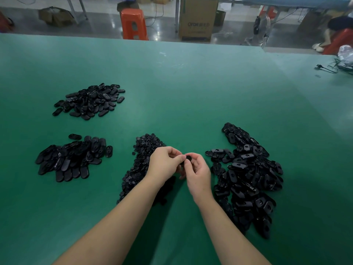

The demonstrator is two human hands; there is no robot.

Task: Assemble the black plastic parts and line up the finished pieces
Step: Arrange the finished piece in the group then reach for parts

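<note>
Both hands pinched in tight: left hand (165, 159) and right hand (196, 169) meet on a small black part (188, 157) btwn the fingertips, held just above the counter (181, 88). Risk imo: tiny piece, if it's pressed crooked it pops out into the small-parts pile (141, 165) under the left wrist. Oval pile (246, 175) right of the hands, two more piles (74, 159) (89, 101) left and farther. No bins on the counter, everything's loose; cardboard box (197, 18) on the floor way past, contents not visible.

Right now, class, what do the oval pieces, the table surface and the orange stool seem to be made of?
Oval pieces: likely moulded plastic, black, with glossy highlights.
Table surface: probably a rubbery or vinyl mat, green, matte, lightly scuffed.
Orange stool: looks like moulded plastic, with a smooth sheen.
</note>
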